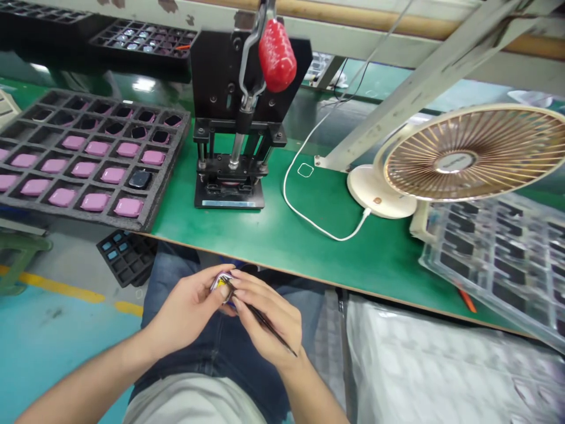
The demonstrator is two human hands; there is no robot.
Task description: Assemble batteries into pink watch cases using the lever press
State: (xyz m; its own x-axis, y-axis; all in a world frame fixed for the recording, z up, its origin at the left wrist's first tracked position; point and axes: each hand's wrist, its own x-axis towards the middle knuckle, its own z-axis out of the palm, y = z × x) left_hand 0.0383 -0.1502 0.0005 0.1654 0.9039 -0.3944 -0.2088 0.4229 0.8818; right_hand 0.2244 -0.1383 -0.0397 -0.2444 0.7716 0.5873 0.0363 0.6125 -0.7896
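My left hand (194, 303) is closed around a small purple watch case (219, 282) with yellow showing inside, held over my lap in front of the bench edge. My right hand (269, 312) pinches a thin dark pair of tweezers (271, 328), whose tip reaches into the case. Fingers of both hands cover much of the case, so its inner parts are hard to make out. Past the bench edge stands a black hand press (229, 194) with a red-knobbed lever (277, 56).
A foam tray (145, 221) of pink and dark watch cases lies at left. On the right are a fan (454, 162) with a white cable (309, 221), a clear plastic tray (485, 288) and an orange-red tool (467, 300). A square ring (305, 165) lies on the green bench (265, 235).
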